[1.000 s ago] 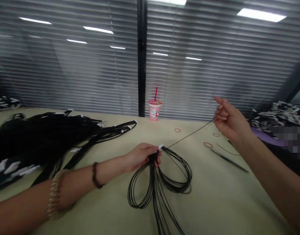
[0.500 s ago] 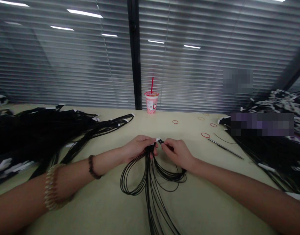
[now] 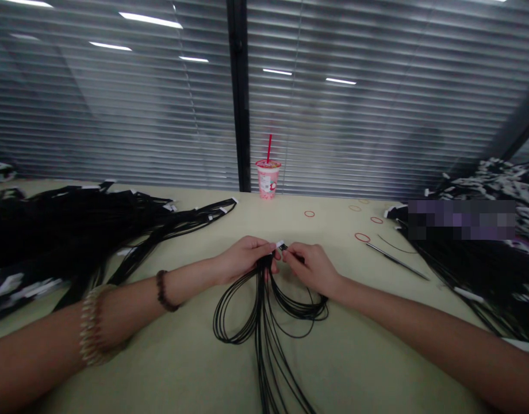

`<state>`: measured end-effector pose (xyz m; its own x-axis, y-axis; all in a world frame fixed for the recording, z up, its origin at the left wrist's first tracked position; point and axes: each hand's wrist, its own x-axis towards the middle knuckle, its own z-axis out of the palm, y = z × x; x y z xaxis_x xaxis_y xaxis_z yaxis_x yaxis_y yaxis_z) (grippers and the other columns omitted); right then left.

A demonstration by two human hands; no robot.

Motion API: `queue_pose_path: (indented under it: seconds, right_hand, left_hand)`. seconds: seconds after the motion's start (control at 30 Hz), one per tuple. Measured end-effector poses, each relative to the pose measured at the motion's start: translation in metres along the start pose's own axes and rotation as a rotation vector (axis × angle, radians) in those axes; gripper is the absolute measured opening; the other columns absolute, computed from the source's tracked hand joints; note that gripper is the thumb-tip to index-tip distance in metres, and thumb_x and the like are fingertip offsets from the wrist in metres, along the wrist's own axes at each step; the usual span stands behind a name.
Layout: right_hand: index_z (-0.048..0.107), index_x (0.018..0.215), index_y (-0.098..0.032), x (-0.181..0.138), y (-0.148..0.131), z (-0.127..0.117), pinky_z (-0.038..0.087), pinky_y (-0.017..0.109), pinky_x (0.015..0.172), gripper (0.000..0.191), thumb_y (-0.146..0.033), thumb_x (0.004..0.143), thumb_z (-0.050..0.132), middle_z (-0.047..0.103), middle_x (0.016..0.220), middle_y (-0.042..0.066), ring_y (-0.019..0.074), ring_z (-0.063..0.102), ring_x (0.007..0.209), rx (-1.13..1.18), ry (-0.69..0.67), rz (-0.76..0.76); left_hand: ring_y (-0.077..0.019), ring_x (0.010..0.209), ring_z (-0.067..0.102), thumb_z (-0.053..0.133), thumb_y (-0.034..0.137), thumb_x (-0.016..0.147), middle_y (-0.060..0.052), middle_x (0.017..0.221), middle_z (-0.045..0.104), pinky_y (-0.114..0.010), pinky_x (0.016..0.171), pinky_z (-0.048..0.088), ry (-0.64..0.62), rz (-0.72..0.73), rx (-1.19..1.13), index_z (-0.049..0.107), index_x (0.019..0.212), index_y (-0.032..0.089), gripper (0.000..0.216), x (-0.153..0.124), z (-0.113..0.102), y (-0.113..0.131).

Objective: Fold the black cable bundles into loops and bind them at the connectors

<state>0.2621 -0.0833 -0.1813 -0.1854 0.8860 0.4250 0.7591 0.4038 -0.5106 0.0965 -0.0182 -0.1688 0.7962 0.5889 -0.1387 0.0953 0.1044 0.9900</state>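
Note:
My left hand (image 3: 249,260) is closed around the top of a bundle of thin black cables (image 3: 261,322), just above the middle of the table. A small white connector (image 3: 280,245) juts out between my two hands, by the left fingertips. Thumb and fingers of my right hand (image 3: 313,265) pinch the dark wire end right at that connector. From my grip the cables hang in one loop to the left and another to the right, while a long straight tail runs down toward me.
Black cable piles with white ends lie left (image 3: 87,224) and right (image 3: 475,259). A pink cup with a straw (image 3: 268,179) stands by the window blinds. Several rubber bands, one red (image 3: 362,237), and a thin metal tool (image 3: 398,261) rest on the pale table (image 3: 182,368).
Both hands stay almost in place on the cable bundle. The white connector shows slightly more between the fingertips, and the whole view has shifted a little.

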Motion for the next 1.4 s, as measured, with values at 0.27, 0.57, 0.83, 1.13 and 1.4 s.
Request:
queue_pose_path:
  seconds: [0.27,0.57,0.83,1.13,1.4]
  right_hand:
    - [0.059,0.074,-0.015,0.001,-0.002,0.001,0.024,0.017,0.047,0.022,-0.025,0.082,0.04,0.052,0.055,-0.002,0.0048,0.042,0.047,-0.032,0.017,0.008]
    - [0.053,0.071,-0.014,0.0,-0.006,0.006,0.022,0.017,0.047,0.021,-0.022,0.082,0.038,0.051,0.055,-0.002,0.0048,0.04,0.046,-0.126,0.039,0.014]
    - [0.054,0.072,-0.015,0.001,-0.004,0.006,0.027,0.017,0.047,0.023,-0.029,0.082,0.039,0.054,0.06,-0.001,0.0056,0.043,0.049,-0.009,0.035,0.051]
    - [0.042,0.09,-0.017,-0.007,-0.001,0.001,0.028,0.017,0.044,0.028,-0.021,0.064,0.053,0.043,0.051,-0.008,0.0056,0.039,0.043,0.033,0.048,0.047]
    - [0.053,0.085,-0.018,-0.012,-0.016,-0.014,0.037,0.025,0.068,0.014,-0.021,0.071,0.048,0.049,0.09,0.006,0.014,0.046,0.081,-0.232,0.166,-0.279]
  left_hand:
    - [-0.0069,0.045,0.052,0.047,0.043,0.074,-0.001,0.06,0.058,-0.018,0.046,0.042,-0.013,0.014,0.042,0.053,0.079,0.011,0.033,0.0,0.0,0.0]
    - [-0.0054,0.044,0.051,0.045,0.04,0.076,0.0,0.057,0.057,-0.015,0.044,0.039,-0.06,0.031,0.156,0.054,0.077,0.011,0.03,-0.001,0.002,0.003]
    - [-0.0061,0.046,0.051,0.047,0.042,0.075,-0.001,0.06,0.057,-0.017,0.046,0.041,-0.063,0.004,0.039,0.054,0.081,0.011,0.033,0.002,-0.002,-0.002]
    - [-0.007,0.046,0.051,0.049,0.045,0.073,-0.003,0.062,0.058,-0.019,0.047,0.041,-0.024,0.009,-0.063,0.054,0.08,0.01,0.036,0.002,-0.004,-0.003]
    - [-0.007,0.049,0.051,0.049,0.046,0.073,-0.003,0.062,0.057,-0.018,0.047,0.04,0.0,0.055,-0.121,0.054,0.081,0.01,0.038,0.001,-0.001,-0.002]
